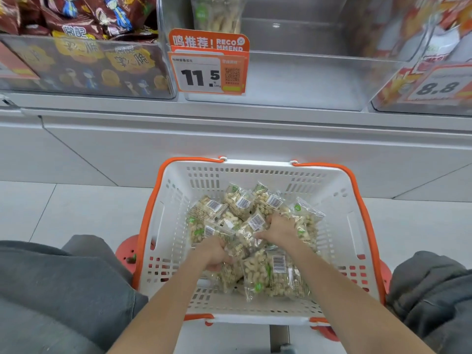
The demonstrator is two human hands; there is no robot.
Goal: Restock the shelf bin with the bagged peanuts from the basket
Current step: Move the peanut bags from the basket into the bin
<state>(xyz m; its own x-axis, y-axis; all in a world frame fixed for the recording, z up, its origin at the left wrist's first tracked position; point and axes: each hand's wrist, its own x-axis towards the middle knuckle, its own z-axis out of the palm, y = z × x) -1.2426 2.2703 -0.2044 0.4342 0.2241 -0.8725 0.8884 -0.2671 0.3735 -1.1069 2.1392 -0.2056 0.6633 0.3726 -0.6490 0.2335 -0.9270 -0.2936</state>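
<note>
Hands both down in the white basket [176, 200] with orange handles, which sits on the floor below the shelf. Left hand [213, 252] has fingers curled round a peanut bag from the pile of bagged peanuts [255, 233]. Right hand [281, 229] grips another bag near the pile's middle. Clear shelf bin [301, 80] above holds one bag [217, 14] at back left. Price tag [208, 72] reads 11.5.
</note>
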